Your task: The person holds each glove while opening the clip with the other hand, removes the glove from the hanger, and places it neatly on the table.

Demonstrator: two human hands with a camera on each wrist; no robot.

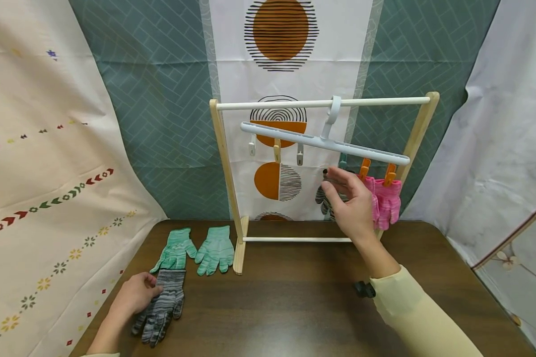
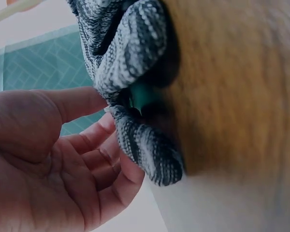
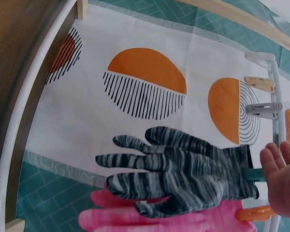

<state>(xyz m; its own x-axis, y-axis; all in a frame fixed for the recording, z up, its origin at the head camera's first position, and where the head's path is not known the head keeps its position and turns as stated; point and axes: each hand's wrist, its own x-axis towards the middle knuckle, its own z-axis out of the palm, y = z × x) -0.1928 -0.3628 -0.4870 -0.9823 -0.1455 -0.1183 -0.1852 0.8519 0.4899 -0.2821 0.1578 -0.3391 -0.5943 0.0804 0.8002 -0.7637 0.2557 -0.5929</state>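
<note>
My left hand (image 1: 136, 293) pinches the edge of a black-and-grey knit glove (image 1: 167, 297) on the table at the left. In the left wrist view, thumb and fingers meet at a fold of this glove (image 2: 135, 43). My right hand (image 1: 354, 206) is raised below a light-blue hanger (image 1: 295, 139), its thumb and fingers apart. Behind it a similar striped glove (image 3: 183, 169) hangs from a teal clip (image 3: 253, 175), with the fingertips close to that clip. Pink gloves (image 1: 388, 201) hang beside it from orange clips (image 1: 390, 174).
The hanger hooks over the white top bar (image 1: 272, 104) of a wooden rack (image 1: 225, 168) and tilts down to the right. Further clips, white (image 1: 252, 146), cream (image 1: 277, 150) and grey (image 1: 300, 154), hang on its left half. Two mint-green gloves (image 1: 216, 250) lie beside the rack's left foot.
</note>
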